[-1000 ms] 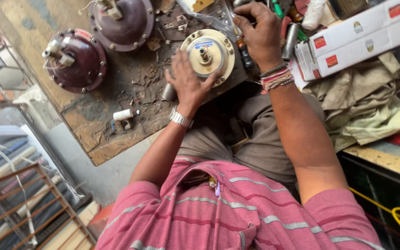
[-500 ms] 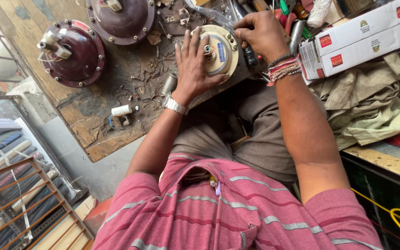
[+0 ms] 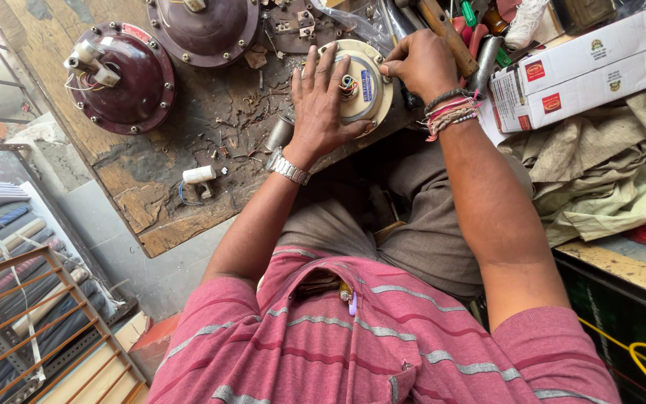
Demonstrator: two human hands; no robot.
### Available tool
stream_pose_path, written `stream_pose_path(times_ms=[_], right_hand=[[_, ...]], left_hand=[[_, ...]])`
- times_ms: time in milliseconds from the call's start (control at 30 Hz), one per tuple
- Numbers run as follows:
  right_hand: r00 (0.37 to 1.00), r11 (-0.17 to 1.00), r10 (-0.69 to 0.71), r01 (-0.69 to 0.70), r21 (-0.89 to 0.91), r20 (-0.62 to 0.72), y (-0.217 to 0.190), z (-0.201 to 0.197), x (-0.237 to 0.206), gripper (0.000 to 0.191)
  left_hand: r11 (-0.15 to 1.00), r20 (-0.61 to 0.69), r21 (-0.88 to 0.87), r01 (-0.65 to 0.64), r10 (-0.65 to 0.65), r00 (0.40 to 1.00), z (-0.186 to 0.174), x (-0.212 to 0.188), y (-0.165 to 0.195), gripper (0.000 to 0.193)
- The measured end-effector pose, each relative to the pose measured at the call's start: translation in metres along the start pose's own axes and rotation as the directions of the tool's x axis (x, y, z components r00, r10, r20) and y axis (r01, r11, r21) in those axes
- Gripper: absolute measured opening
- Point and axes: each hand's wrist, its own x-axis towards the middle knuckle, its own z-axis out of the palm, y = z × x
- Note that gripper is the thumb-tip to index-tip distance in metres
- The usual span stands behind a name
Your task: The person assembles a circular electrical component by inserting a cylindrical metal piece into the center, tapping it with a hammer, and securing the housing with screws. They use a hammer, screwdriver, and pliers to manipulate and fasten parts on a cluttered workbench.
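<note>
A cream round motor housing (image 3: 364, 90) with coloured wires at its centre lies at the edge of a worn wooden workbench (image 3: 151, 202). My left hand (image 3: 321, 105) rests flat on its left side, fingers spread, a metal watch on the wrist. At the housing's upper right rim my right hand (image 3: 420, 63) is closed, pinching something small that I cannot make out; thread bands circle that wrist.
Two dark maroon motor housings (image 3: 121, 75) (image 3: 203, 26) sit further along the bench. A small white capacitor (image 3: 200, 174) lies near the bench edge. Tools (image 3: 450, 30) and white-and-red boxes (image 3: 585, 63) are at the right, crumpled cloth (image 3: 607, 172) below them.
My left hand has slid up onto the cream housing and spread flat. My right hand stays closed at the housing's rim. The view has shifted slightly.
</note>
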Motion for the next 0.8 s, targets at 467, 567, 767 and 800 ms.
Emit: stream_pose_path(times_ms=[467, 567, 767, 800], right_hand=[[0.998, 0.998, -0.048, 0.05, -0.043, 0.045, 0.008, -0.007, 0.007, 0.025], [1.0, 1.0, 0.013, -0.013, -0.006, -0.027, 0.017, -0.022, 0.005, 0.029], [0.978, 0.844, 0.145, -0.042, -0.534, 0.152, 0.021, -0.001, -0.019, 0.067], [0.98, 0.844, 0.125, -0.024, -0.536, 0.152, 0.018, 0.004, -0.021, 0.066]], left_hand=[[1.0, 0.04, 0.016, 0.021, -0.022, 0.999, 0.0, 0.003, 0.002, 0.124], [0.999, 0.05, -0.005, 0.047, -0.047, 0.998, -0.001, 0.002, -0.001, 0.129], [0.998, 0.065, 0.036, 0.06, -0.062, 0.996, 0.003, 0.005, -0.002, 0.13], [0.998, 0.062, 0.045, 0.049, -0.052, 0.997, 0.003, 0.005, -0.002, 0.129]])
